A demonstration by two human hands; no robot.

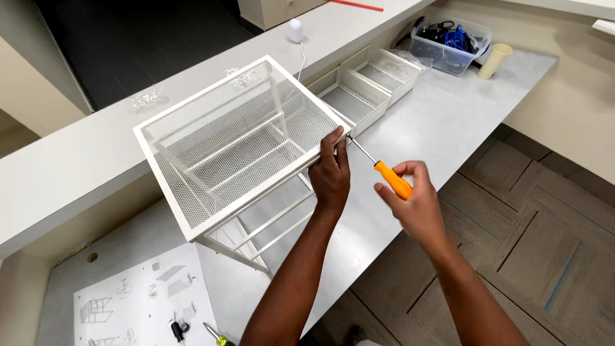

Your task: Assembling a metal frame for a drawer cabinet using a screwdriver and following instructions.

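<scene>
Steadiness was what the step seemed to ask for: the screwdriver (384, 173) needed to stay in line with the screw, pressed firmly in, while the frame was kept from twisting. The left hand (331, 174) was closed over the near corner of the mesh frame (234, 144), fingers wrapped on the rim just where the driver's tip met it. The right hand (416, 205) was curled shut round the orange handle, the thin steel shaft running up and left to that same corner. The screw itself was too small to make out. A slow turn with the wrist, judged from this grip, would have served better than a quick one, since the shaft was slim and could slip off the head.

The mesh frame was white, boxy, with wire-mesh panels and thin rails below, and it stood tilted on the grey bench (442, 115), its top leaning toward the raised ledge behind. Beyond the frame lay two white mesh drawers (365, 83) side by side, and further beyond them a clear plastic tub (448, 54) of cables and a cream cup (494, 59). In front of the frame, at the bench's near end, lay an instruction sheet (138, 301) with a second small tool (218, 336) beside it.
</scene>
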